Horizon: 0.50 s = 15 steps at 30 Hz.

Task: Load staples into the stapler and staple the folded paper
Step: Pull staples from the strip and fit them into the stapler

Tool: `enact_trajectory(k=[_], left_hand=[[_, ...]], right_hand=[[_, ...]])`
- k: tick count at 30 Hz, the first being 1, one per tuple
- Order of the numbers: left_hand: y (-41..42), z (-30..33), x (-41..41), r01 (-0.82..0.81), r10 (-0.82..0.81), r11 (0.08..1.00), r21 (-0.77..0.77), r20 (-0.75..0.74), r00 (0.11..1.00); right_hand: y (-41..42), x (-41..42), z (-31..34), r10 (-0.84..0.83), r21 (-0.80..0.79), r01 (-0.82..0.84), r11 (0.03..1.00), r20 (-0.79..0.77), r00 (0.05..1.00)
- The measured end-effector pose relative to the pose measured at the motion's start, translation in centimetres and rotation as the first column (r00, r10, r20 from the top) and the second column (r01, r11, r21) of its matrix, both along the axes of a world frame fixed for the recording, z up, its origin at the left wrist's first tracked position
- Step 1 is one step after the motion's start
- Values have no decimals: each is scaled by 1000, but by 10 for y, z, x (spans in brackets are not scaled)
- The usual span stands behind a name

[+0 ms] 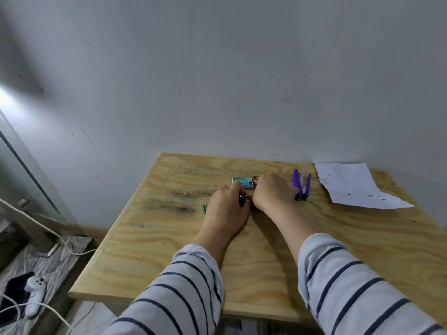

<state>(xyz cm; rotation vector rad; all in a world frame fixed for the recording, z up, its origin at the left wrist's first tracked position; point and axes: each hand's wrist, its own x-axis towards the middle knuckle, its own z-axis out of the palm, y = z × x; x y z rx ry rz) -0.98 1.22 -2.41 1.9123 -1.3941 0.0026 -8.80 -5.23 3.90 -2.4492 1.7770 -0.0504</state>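
A small green staple box (242, 183) lies on the wooden table (169, 238) near the far edge. My left hand (226, 211) rests just in front of it, fingertips touching the box, and pinches a small dark metal piece (244, 200). A teal edge (205, 209) pokes out from under that hand. My right hand (273, 193) is curled at the box's right end; what its fingers hold is hidden. The purple stapler (301, 184) lies swung open to the right of my right hand. A white sheet of paper (355, 187) lies flat at the far right.
The table stands against a grey wall (217, 81). To the left, below the table, a marbled surface (48, 262) carries a white controller (33, 296) and white cables (48, 228). Bare wood stretches in front of my hands.
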Motion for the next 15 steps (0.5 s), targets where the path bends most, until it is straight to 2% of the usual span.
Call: enact_trajectory(k=[6,10,13,15], left_hand=[[3,3,-1,-7,11,999,-38,104,994],[4,6,-2,-41,42,999,-13,114,993],[5,7,-3,-56,54,998,16,102,993],[5,8,-3,-58,55,998,27,99,994]], right_hand=[[-19,-22,-3,146,144,-183,973,233,961],[-15,-34,-9,186,59,-215,975,315,931],[-9,-32,-18,149,4,-162,987,368,918],[-7,-28,-23,115,-38,-108,993,350,930]])
